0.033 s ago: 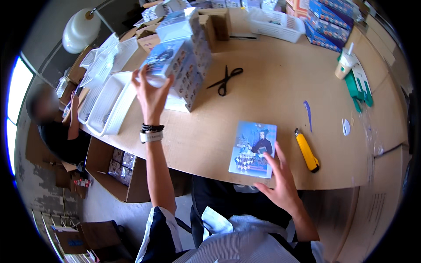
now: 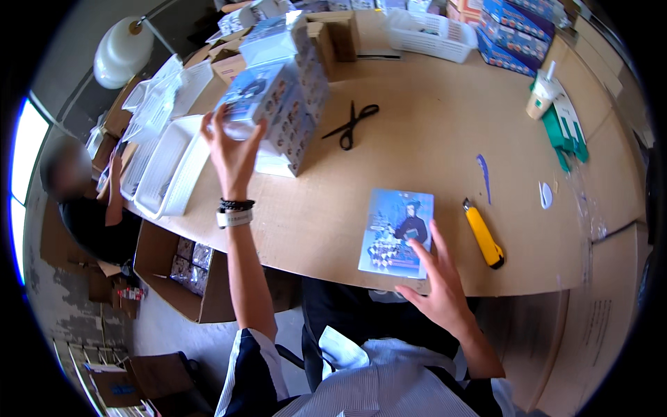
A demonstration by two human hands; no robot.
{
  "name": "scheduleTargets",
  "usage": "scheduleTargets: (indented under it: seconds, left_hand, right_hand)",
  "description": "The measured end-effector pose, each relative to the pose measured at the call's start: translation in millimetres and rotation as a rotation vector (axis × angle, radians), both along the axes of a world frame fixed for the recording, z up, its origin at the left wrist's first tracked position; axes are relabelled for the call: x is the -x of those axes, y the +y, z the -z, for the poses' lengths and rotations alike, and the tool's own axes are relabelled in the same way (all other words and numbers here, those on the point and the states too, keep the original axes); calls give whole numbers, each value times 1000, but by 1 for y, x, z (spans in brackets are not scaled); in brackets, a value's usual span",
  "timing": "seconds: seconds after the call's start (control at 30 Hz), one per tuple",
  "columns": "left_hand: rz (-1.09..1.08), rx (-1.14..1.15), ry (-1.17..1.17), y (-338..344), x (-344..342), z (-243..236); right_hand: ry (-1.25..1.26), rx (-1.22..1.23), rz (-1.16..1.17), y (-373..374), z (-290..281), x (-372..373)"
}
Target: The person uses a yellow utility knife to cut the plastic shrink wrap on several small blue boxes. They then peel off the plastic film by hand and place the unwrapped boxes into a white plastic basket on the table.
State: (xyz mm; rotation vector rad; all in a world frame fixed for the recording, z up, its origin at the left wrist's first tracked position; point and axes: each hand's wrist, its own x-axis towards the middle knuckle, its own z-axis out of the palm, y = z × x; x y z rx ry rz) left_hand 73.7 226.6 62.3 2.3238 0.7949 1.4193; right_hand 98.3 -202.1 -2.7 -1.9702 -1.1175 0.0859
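My left hand point(image 2: 231, 154) grips the near top blue printed box point(image 2: 251, 89) of a stacked group of boxes, its fingers curved over the near edge. My right hand point(image 2: 442, 295) is open, fingertips resting on or just over the right side of a flat blue illustrated package point(image 2: 383, 229) near the front edge of the cardboard-covered table point(image 2: 306, 229). Black scissors point(image 2: 351, 128) lie beside the stack. A yellow box cutter point(image 2: 483, 233) lies right of the package, below a thin purple piece point(image 2: 485, 179).
White baskets point(image 2: 167, 167) line the left, beside a lamp point(image 2: 121, 52) and a co-worker point(image 2: 90, 222). An open carton point(image 2: 167, 285) sits below. Cartons point(image 2: 340, 35), another basket point(image 2: 431, 38) and blue boxes point(image 2: 511, 52) stand behind; a drink cup point(image 2: 540, 101) and green item point(image 2: 566, 142) are rightward.
The view has shifted slightly, so the tabletop things appear a little higher and further left. Both my hands keep much the same pose and contacts.
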Motion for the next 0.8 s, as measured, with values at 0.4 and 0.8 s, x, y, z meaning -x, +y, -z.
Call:
scheduleTargets:
  seconds: [0.4,0.8]
  left_hand:
    - [151,129,-253,-122,103,-2]
    - [354,101,65,-290,85,74]
  right_hand:
    - [-95,-104,102,22,38,4]
    - [1007,-789,-201,19,14,16]
